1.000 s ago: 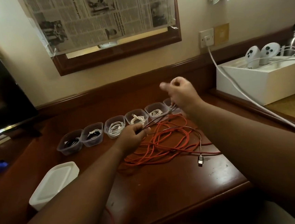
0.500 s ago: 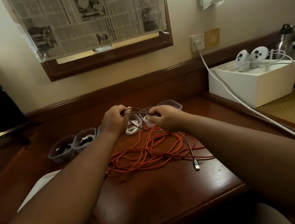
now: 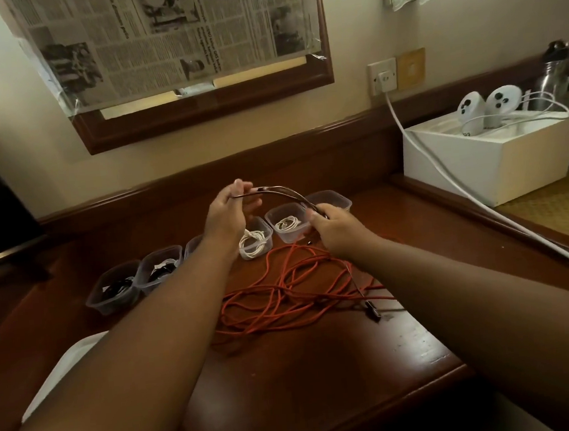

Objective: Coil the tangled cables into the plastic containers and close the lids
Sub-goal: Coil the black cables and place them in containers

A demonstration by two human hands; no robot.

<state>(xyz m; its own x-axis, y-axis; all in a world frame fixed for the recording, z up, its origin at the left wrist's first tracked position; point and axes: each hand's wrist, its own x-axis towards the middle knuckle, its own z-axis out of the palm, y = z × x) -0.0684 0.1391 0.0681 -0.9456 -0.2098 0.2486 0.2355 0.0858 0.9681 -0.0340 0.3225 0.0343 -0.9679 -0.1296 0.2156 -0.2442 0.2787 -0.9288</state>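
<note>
We pinch a thin dark cable (image 3: pixel 283 193) w/ our left hand (image 3: pixel 228 210) & grip its other stretch in our right hand (image 3: pixel 336 226), arced above the desk (image 3: pixel 324 366). Orange cable (image 3: pixel 293 292) lies tangled below; row of plastic containers (image 3: pixel 289 222) just behind.

bare desk (image 3: pixel 311 378) near edge, orange cable tangle (image 3: pixel 293 293) mid-desk, container row (image 3: pixel 210 249) behind
</note>
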